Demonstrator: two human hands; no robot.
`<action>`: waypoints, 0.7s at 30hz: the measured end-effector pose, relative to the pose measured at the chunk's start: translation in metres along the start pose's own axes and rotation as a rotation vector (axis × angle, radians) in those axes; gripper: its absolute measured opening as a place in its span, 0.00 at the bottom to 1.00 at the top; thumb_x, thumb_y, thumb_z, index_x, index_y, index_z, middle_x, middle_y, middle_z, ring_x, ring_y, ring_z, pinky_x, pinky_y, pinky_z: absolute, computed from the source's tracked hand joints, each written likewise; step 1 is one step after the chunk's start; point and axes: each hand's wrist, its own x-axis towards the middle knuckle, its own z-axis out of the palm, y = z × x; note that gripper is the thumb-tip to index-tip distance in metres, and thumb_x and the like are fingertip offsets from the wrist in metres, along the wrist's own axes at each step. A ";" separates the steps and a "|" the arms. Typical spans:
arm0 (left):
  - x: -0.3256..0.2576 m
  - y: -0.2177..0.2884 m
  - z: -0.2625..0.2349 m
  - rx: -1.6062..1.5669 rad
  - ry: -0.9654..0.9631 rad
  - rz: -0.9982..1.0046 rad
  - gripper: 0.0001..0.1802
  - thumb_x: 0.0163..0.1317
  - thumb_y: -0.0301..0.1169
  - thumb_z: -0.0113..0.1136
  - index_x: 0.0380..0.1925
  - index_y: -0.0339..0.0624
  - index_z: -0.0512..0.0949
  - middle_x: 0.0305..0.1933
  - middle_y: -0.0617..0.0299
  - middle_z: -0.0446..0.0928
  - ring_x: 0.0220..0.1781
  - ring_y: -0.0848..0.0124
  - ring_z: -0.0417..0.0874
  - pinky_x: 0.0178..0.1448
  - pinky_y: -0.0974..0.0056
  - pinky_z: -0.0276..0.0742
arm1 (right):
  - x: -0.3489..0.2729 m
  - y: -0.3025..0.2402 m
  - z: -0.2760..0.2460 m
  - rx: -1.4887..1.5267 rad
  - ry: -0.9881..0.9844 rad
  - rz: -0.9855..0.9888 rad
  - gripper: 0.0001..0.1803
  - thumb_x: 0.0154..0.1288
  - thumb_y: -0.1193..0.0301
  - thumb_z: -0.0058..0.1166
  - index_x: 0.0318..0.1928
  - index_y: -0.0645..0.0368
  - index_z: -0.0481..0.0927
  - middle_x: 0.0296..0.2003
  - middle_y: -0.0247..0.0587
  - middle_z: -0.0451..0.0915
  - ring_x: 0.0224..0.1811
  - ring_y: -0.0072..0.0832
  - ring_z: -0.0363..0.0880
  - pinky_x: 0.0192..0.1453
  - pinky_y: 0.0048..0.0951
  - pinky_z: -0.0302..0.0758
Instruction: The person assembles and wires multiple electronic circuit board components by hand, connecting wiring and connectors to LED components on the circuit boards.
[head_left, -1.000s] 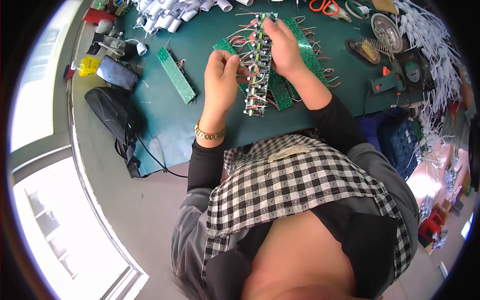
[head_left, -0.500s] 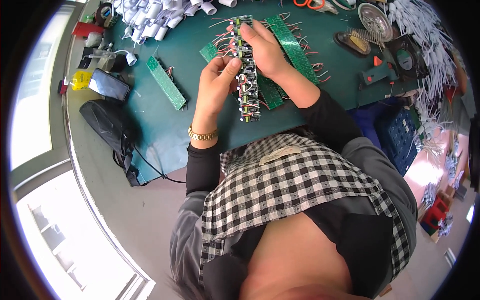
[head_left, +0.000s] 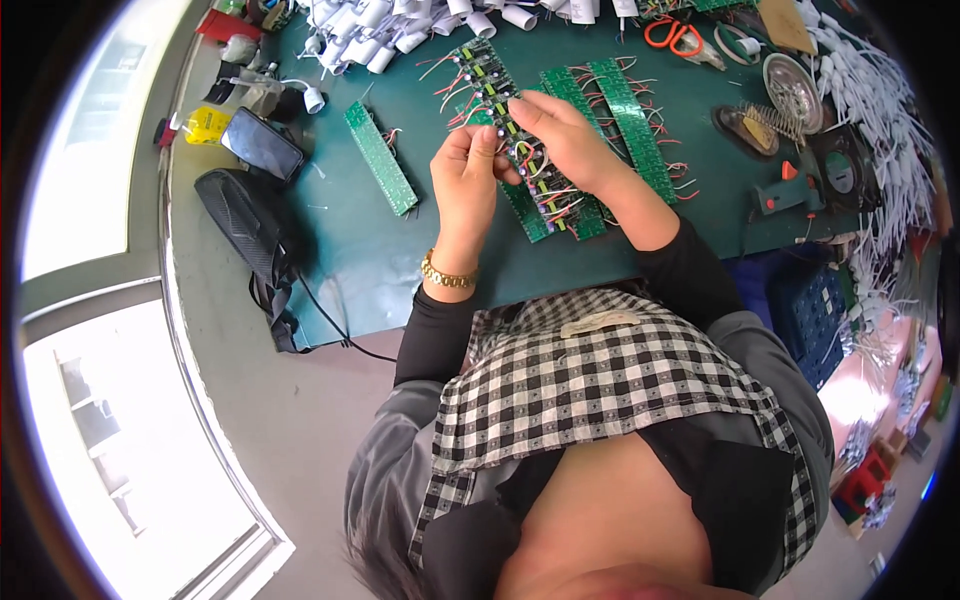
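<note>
Circuit strip (head_left: 520,150) runs lengthwise away from the person, slanting left; left hand (head_left: 468,175) pinches its left edge, right hand (head_left: 560,135) grips it from the right.

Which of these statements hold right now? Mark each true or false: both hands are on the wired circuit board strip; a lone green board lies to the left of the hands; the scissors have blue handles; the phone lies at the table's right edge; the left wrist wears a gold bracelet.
1. Both hands are on the wired circuit board strip. True: the left hand and the right hand both grip it.
2. A lone green board lies to the left of the hands. True.
3. The scissors have blue handles. False: the handles are orange.
4. The phone lies at the table's right edge. False: it lies near the left edge of the green table.
5. The left wrist wears a gold bracelet. True.
</note>
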 end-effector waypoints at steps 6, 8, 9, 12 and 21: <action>0.014 0.026 -0.028 0.642 0.090 0.036 0.09 0.61 0.31 0.59 0.28 0.35 0.77 0.23 0.65 0.75 0.21 0.79 0.74 0.26 0.73 0.67 | 0.006 0.015 -0.004 -0.339 0.116 -0.229 0.19 0.71 0.59 0.42 0.30 0.62 0.71 0.20 0.31 0.67 0.25 0.18 0.61 0.30 0.24 0.62; 0.019 0.024 -0.041 0.723 0.249 0.171 0.09 0.61 0.31 0.58 0.28 0.36 0.77 0.22 0.63 0.76 0.20 0.77 0.74 0.25 0.71 0.68 | 0.008 0.018 -0.004 -0.362 0.170 -0.261 0.19 0.72 0.59 0.41 0.29 0.61 0.68 0.22 0.25 0.60 0.25 0.16 0.53 0.28 0.21 0.56; 0.020 0.024 -0.042 0.801 0.415 0.302 0.09 0.61 0.31 0.58 0.27 0.36 0.77 0.20 0.61 0.76 0.19 0.76 0.75 0.24 0.69 0.69 | 0.009 0.017 -0.007 -0.367 0.177 -0.269 0.19 0.72 0.59 0.41 0.29 0.61 0.68 0.22 0.25 0.60 0.25 0.16 0.53 0.28 0.21 0.56; 0.002 0.029 -0.023 0.800 0.257 0.492 0.05 0.55 0.27 0.62 0.30 0.38 0.76 0.25 0.59 0.75 0.26 0.68 0.77 0.31 0.65 0.72 | 0.012 0.017 -0.015 -0.387 0.300 -0.216 0.20 0.71 0.58 0.43 0.27 0.59 0.69 0.21 0.23 0.59 0.25 0.14 0.54 0.28 0.21 0.57; 0.001 0.031 0.027 0.999 -0.131 0.691 0.19 0.45 0.23 0.67 0.39 0.39 0.74 0.44 0.53 0.72 0.40 0.60 0.77 0.42 0.61 0.75 | 0.017 0.018 -0.019 -0.279 0.335 -0.285 0.21 0.68 0.58 0.47 0.23 0.61 0.70 0.15 0.26 0.64 0.18 0.13 0.58 0.20 0.22 0.56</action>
